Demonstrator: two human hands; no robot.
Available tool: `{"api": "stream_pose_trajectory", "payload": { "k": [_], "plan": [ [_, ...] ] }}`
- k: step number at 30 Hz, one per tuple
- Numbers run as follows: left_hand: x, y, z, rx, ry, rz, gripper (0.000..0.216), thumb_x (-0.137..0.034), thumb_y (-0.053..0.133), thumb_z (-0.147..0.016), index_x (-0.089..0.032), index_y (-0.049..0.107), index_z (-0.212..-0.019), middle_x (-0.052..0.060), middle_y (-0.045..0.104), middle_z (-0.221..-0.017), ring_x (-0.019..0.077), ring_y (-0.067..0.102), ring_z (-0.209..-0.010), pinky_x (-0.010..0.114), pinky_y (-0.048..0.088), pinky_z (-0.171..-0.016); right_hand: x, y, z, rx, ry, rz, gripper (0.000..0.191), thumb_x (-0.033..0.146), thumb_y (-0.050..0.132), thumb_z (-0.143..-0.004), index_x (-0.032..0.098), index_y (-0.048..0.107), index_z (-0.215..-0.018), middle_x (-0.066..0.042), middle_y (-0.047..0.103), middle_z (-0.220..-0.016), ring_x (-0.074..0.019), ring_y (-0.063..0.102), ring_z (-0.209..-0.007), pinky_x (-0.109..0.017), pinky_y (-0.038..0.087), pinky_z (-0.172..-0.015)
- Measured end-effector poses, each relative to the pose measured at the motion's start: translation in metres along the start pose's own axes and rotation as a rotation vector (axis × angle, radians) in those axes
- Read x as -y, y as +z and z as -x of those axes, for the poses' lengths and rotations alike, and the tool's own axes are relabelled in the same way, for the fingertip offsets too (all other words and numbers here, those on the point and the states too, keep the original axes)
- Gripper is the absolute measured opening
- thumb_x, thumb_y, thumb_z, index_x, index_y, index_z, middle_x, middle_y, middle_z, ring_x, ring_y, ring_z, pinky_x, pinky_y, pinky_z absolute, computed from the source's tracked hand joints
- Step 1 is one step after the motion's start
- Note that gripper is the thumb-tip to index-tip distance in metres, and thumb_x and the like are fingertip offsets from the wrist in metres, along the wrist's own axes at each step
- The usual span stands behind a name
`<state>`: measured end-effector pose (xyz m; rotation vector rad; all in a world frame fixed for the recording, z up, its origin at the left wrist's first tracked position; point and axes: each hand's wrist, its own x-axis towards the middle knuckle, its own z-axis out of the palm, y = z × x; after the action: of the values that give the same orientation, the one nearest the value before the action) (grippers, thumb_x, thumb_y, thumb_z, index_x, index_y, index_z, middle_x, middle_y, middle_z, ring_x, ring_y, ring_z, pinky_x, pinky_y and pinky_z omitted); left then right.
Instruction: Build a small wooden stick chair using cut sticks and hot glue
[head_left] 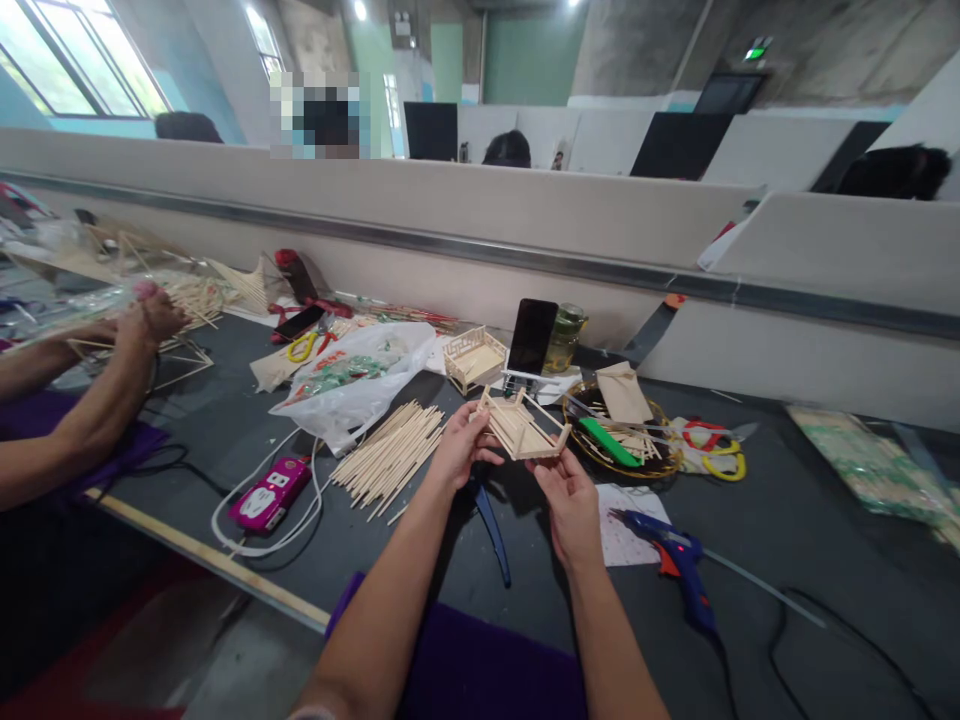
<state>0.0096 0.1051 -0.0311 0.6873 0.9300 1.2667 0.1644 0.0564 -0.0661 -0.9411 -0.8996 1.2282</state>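
Note:
Between my two hands is a small wooden stick model [521, 428], a flat slatted base with short posts and a rail, raised above the dark table. My left hand [466, 445] grips its left corner with thumb and fingers. On the right, my right hand [566, 490] pinches the near right corner from below. Beneath the model lies a dark blue-handled tool [491, 535], its upper end hidden by my left hand. A loose pile of thin wooden sticks [390, 455] is left of my left hand. Behind the model stands a similar stick model [475, 358] with railed sides.
A blue glue gun [667, 560] with a cord lies at right, near scissors [720, 455] and a round tray [664, 470] holding a green-handled knife [611, 442]. A phone [531, 335], plastic bag [367, 375] and magenta power strip [271, 495] are around. A co-worker's arms [97, 400] work at left.

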Motion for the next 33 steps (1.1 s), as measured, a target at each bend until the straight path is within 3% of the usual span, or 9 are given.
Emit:
{"api": "stream_pose_trajectory", "payload": {
  "k": [12,19,25,33],
  "plan": [
    [0.003,0.002,-0.001,-0.037,-0.002,-0.006,0.050,-0.041,0.080,-0.068,-0.018,0.051,-0.102,0.000,0.066,-0.068,0.0133,0.065,-0.049,0.022,0.056,-0.040,0.004,0.003,0.003,-0.007,0.021,-0.045,0.054,0.031,0.078,-0.073,0.021,0.062,-0.124,-0.010,0.067,-0.125,-0.0235,0.063,-0.116,-0.044,0.049,-0.103],
    [0.007,0.002,-0.002,-0.013,0.012,-0.014,0.057,-0.049,0.081,-0.065,-0.019,0.048,-0.100,0.000,0.068,-0.070,0.0155,0.068,-0.052,0.022,0.055,-0.041,0.007,0.004,0.003,-0.037,0.047,-0.072,0.051,0.031,0.080,-0.072,0.022,0.064,-0.119,-0.009,0.068,-0.122,-0.0222,0.063,-0.112,-0.043,0.050,-0.100],
    [0.008,0.008,0.001,-0.075,0.107,-0.084,0.067,-0.060,0.081,-0.057,-0.020,0.046,-0.098,0.000,0.070,-0.066,0.0188,0.070,-0.055,0.022,0.052,-0.041,0.005,0.002,0.000,-0.072,0.117,-0.175,0.043,0.035,0.082,-0.071,0.022,0.070,-0.110,-0.006,0.071,-0.117,-0.0194,0.066,-0.104,-0.039,0.054,-0.094],
    [0.003,0.019,0.010,-0.092,0.226,-0.138,0.058,-0.057,0.080,-0.063,-0.019,0.050,-0.094,0.000,0.071,-0.063,0.0178,0.070,-0.052,0.021,0.052,-0.044,0.003,0.002,-0.006,-0.164,0.228,-0.368,0.040,0.043,0.086,-0.064,0.019,0.074,-0.093,-0.006,0.076,-0.097,-0.0187,0.071,-0.090,-0.032,0.057,-0.080]
  ]
}}
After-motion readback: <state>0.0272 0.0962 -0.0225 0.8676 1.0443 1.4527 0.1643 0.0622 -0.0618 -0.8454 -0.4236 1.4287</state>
